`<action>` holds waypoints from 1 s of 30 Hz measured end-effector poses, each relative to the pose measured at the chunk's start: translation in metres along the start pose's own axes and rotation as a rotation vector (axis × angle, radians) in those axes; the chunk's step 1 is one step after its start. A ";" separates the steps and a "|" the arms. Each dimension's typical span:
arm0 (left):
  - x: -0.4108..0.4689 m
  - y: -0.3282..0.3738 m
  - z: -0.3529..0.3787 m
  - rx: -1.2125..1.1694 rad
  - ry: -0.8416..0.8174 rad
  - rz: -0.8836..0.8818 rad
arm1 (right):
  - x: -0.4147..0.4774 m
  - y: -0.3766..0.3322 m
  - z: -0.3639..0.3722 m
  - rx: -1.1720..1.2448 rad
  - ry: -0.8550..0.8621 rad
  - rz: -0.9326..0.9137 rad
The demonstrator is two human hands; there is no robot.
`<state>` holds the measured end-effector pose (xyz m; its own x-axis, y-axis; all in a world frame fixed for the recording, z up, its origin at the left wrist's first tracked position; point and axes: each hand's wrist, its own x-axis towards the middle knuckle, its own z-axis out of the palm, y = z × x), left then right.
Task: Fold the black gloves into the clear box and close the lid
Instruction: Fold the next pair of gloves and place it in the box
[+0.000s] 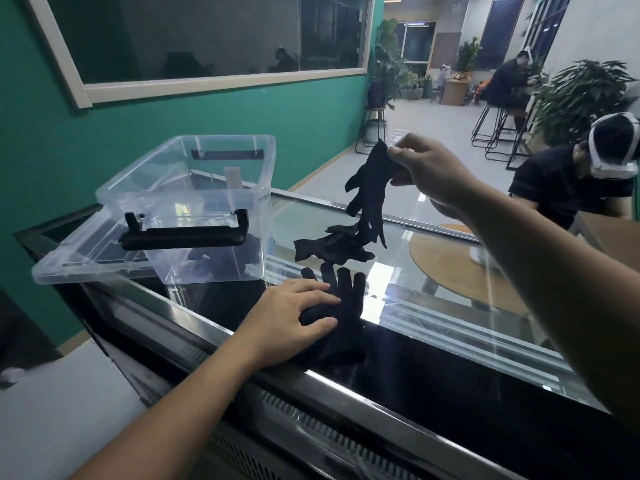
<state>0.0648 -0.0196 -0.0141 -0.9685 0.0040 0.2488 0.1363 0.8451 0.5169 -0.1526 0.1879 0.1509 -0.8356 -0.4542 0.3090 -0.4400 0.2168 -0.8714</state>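
Observation:
My right hand pinches the cuff of a black glove, which hangs fingers down above the glass top. My left hand lies flat on another black glove spread on the glass, fingers pointing away from me. Between these two, a crumpled black glove rests on the glass. The clear box stands open at the left, with dark glove fabric showing through its wall at the bottom. Its clear lid with a black handle lies under and beside the box.
The work surface is a glass-topped cabinet with a metal front rim. A green wall with a window is behind the box. A person in a headset sits at the right; another sits farther back by stools and plants.

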 end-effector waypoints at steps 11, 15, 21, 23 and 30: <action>-0.001 0.007 -0.011 -0.266 0.235 -0.164 | -0.025 -0.018 0.010 -0.121 -0.254 -0.108; -0.001 0.005 -0.011 -0.269 0.254 -0.236 | -0.031 -0.026 0.017 -0.262 -0.286 -0.164; 0.000 0.001 -0.009 -0.265 0.202 -0.249 | -0.028 -0.037 0.022 -0.327 -0.288 -0.217; 0.000 0.001 -0.008 -0.268 0.212 -0.263 | -0.028 -0.037 0.026 -0.382 -0.306 -0.226; -0.001 0.002 -0.008 -0.308 0.274 -0.287 | -0.033 -0.034 0.042 -0.515 -0.279 -0.402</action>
<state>0.0674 -0.0217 -0.0068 -0.8915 -0.3808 0.2454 -0.0326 0.5943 0.8036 -0.0962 0.1598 0.1540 -0.4904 -0.7744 0.3998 -0.8539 0.3352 -0.3982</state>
